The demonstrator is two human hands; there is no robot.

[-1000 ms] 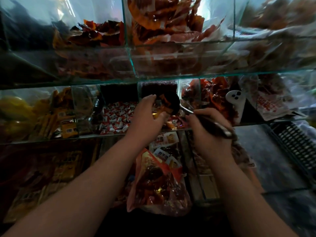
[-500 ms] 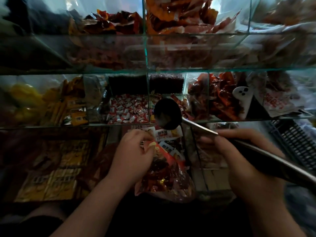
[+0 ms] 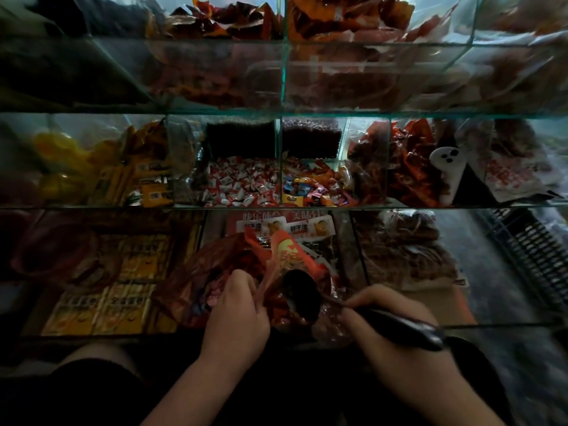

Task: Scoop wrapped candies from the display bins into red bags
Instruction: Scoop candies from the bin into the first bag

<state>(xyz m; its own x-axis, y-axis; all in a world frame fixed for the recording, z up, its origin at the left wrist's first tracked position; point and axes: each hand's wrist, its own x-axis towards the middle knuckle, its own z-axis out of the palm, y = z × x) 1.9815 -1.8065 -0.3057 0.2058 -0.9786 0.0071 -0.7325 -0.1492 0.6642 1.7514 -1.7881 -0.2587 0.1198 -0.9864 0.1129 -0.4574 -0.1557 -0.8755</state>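
Pinching red bag (image 3: 287, 255) rim, left hand (image 3: 235, 315) curled — right hand (image 3: 396, 352) gripping scoop (image 3: 299, 299) handle, angled inward

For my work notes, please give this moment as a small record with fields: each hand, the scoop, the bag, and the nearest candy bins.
left hand: grips the edge of the red bag
right hand: holds the handle of the dark scoop
scoop bowl: at the mouth of the bag; its load cannot be seen
bins above the bag: red-and-white candies at left, mixed-colour candies at right
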